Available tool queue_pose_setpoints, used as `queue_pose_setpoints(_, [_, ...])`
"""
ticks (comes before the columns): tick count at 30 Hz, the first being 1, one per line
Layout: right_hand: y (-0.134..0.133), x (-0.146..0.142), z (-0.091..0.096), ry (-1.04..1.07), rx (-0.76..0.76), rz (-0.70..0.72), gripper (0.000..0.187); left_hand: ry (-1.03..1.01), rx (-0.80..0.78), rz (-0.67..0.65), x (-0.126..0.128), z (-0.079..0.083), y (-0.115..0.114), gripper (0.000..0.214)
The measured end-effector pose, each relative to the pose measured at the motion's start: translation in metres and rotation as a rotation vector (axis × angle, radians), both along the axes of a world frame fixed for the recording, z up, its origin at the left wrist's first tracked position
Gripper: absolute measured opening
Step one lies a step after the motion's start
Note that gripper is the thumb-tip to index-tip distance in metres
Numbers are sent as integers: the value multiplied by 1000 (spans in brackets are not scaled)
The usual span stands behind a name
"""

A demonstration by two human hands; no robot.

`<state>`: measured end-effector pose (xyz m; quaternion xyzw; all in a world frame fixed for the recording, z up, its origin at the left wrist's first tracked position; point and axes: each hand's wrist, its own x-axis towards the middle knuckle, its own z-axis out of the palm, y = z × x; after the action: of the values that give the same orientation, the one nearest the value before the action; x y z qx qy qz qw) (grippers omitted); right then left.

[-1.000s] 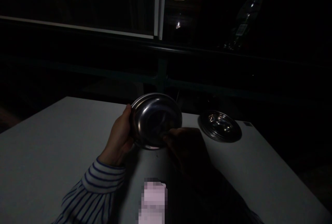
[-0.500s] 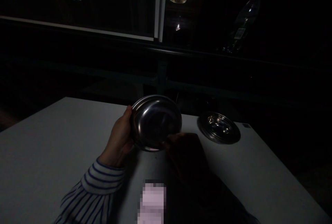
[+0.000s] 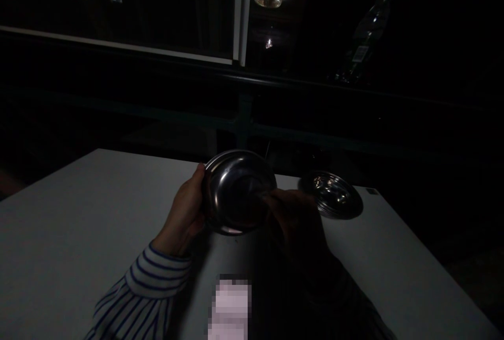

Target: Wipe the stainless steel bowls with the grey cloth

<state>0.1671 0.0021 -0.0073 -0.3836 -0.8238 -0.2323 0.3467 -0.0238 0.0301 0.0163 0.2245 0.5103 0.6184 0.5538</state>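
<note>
My left hand (image 3: pixel 186 204) grips the left rim of a round, shiny steel plate (image 3: pixel 232 193), thumb along the edge. The plate is tilted up above the white table. In deep shadow, my right hand (image 3: pixel 293 219) is at the plate's lower right, with its fingertips drawn together against or just before the metal. Whatever those fingers may hold is too dark to make out. Beyond that hand, a stack of steel plates (image 3: pixel 338 195) rests on the table, partly covered by the hand.
The white table (image 3: pixel 98 214) spans the lower view. A blurred-out pale pink rectangle (image 3: pixel 230 308) is near the front edge. Behind stand a dark window with a white frame (image 3: pixel 238 14) and a clear bottle (image 3: pixel 366 35) at the upper right. The room is very dim.
My right hand has moved up and to the right across the plate's face. The plate and my left hand appear slightly lower and further right.
</note>
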Motion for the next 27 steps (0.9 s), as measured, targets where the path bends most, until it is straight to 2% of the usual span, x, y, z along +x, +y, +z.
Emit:
queue_pose_setpoints(4, [0,-1,-2,-59,-9,53,24,-13,23,45,0,1,-1,31])
queue_pose_setpoints(8, [1,-1,-1,4,-7,-14,22,-4,12,3,0,1,-2,32])
queue_pose_setpoints(13, [2,-1,0,-29,-24,18,23,-11,14,35,2,2,-2,30])
queue_pose_setpoints(18, [4,0,0,11,-40,-28,23,-7,-14,-24,3,2,-3,32])
queue_pose_setpoints(22, [3,0,0,-20,-35,8,24,-16,-1,20,2,0,-2,32])
queue_pose_setpoints(27, [4,1,0,19,-18,-23,24,-3,-6,-34,0,-1,-2,32])
